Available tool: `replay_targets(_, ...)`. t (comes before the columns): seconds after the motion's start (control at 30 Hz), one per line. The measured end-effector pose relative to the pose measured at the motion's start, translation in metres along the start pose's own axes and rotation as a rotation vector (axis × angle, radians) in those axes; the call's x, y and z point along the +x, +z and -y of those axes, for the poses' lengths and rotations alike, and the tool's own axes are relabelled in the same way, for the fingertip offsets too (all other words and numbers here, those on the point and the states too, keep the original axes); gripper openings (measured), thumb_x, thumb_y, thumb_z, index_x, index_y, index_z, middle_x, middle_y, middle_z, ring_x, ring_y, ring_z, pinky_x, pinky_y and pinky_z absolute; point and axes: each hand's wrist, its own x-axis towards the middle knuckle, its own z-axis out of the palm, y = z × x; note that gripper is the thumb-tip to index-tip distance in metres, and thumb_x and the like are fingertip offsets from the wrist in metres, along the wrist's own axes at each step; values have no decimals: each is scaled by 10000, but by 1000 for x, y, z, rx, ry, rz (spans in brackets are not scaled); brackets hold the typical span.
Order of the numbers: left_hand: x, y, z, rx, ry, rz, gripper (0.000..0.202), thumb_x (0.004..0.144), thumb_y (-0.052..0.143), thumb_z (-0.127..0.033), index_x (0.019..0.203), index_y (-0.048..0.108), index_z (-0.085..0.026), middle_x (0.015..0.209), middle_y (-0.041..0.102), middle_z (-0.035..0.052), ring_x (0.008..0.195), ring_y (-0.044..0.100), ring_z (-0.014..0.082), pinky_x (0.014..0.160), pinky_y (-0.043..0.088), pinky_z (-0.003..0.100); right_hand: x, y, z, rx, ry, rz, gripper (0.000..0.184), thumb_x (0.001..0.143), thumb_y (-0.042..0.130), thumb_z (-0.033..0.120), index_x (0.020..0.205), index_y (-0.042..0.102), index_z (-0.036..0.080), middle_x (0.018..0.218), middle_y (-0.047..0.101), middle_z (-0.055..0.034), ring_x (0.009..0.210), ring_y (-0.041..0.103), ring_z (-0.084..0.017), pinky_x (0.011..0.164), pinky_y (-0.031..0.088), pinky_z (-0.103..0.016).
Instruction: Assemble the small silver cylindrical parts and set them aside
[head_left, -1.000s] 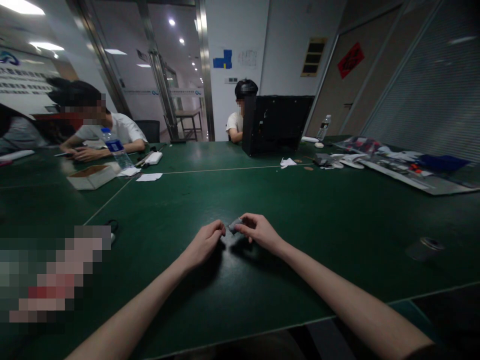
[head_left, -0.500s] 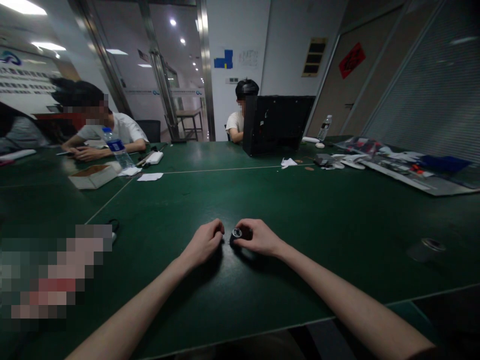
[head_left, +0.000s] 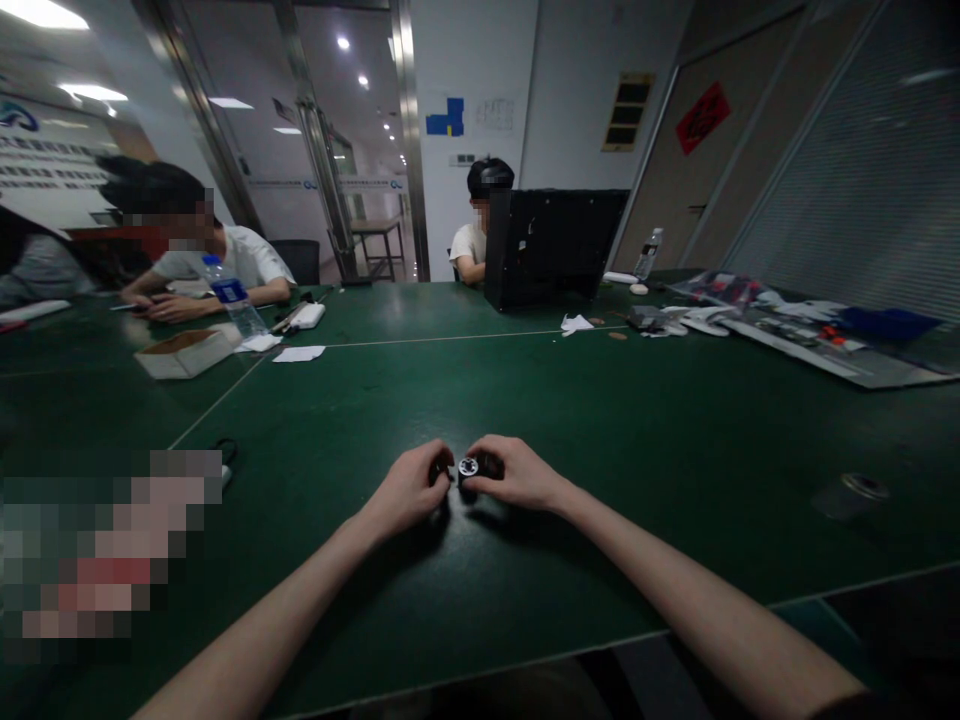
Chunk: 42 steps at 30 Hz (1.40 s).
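Pale-topped black round thing [head_left: 468, 469] standing straighter than before. Right hand [head_left: 521, 473] pinching it in fingertips. Left hand [head_left: 415, 483] curling just left of grip; cannot tell if holding anything. Gray can [head_left: 853, 499] sitting well right of grip.

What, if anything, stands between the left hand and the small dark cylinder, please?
Nothing visible does: the left hand is just beside the small dark cylinder, which the right hand holds, and only a narrow gap shows between them over the green table. The larger grey cylinder is well off to the right.
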Motion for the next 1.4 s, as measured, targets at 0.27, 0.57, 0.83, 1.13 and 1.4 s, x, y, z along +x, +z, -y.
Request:
replay_targets(0.27,-1,1,-1,-14,27,21,190,756,500,-160,919,597,-161,885,631,72,811,572,204,753,449,300,-1,-6,2,73,-42,52,318,783,638,265,1086,638,171,1007,658,-57,740,568,-129,659,448,-247)
replay_targets(0.57,-1,3,4,19,51,14,175,766,488,-157,905,594,-166,882,633,70,816,573,203,747,441,295,1,1,-1,104,-33,-5,263,783,636,272,1020,654,158,925,673,-48,714,579,-125,626,446,-233)
replay_targets(0.83,-1,3,3,29,68,2,167,753,485,-144,876,596,-167,866,633,64,800,569,198,735,439,293,-1,-1,3,25,-39,10,274,743,659,228,1011,642,175,939,662,-46,758,588,-144,685,454,-264)
replay_targets(1.13,-1,4,5,29,72,-6,180,750,484,-154,882,606,-166,860,636,68,783,571,195,721,439,285,-2,-1,4,19,-78,39,305,728,672,231,1023,619,178,943,658,-34,755,581,-143,677,456,-260)
replay_targets(1.4,-1,1,2,71,85,12,177,775,480,-163,908,596,-163,887,633,75,816,575,203,744,443,293,-3,-2,4,22,-66,49,340,738,675,259,1064,613,184,990,655,-45,787,588,-151,689,458,-264)
